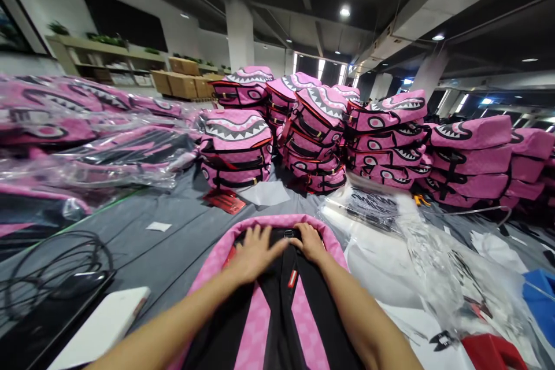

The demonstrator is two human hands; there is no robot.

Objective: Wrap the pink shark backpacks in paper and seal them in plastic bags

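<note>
A pink and black backpack [255, 324] lies in front of me, its back panel and straps facing up. My left hand [251, 254] rests on the upper left of the black panel, palm down with fingers spread. At the upper right, my right hand [310, 243] has its fingers bent at the bag's top edge, with the thumb beside a small black buckle [288, 233]. A red and white tag [292, 278] lies on the black strap between my forearms. What sits under the right fingers is partly hidden.
Stacked pink shark-mouth backpacks [236, 144] stand across the back of the table [173, 237]. Plastic-wrapped bags [125, 153] fill the left. Clear plastic bags [429, 254] cover the right, near a red object [492, 352]. A white box [104, 324] and black cables [56, 266] lie at lower left.
</note>
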